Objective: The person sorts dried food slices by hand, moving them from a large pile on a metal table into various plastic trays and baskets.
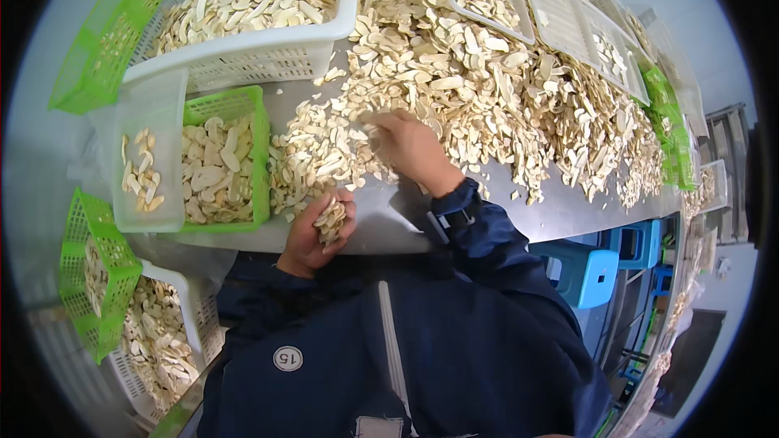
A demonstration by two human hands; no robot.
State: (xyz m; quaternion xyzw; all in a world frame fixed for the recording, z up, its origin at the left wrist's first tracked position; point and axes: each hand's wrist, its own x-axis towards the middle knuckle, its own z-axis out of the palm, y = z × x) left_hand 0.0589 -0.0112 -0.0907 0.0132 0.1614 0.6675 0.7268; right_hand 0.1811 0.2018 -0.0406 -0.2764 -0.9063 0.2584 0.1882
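My left hand [312, 235] is closed around a small bunch of pale dried slices [330, 221], which look like mushroom slices, just off the near edge of the metal table. Over the loose heap of slices [479, 97], my right hand [410, 146] has its fingers curled down, the tips slightly blurred. Whether a slice is between them I cannot make out. To the left stands a green basket [261, 158] with larger slices in it. A clear shallow tray [150, 215] holding a few slices rests over that basket's left side.
A white crate [235, 65] full of slices stands at the far left, a green basket [122, 24] tilted at its side. Lower left are another green basket [101, 276] and a white crate [195, 316]. White trays [560, 16] lie upon the heap; blue stools [580, 276] stand below right.
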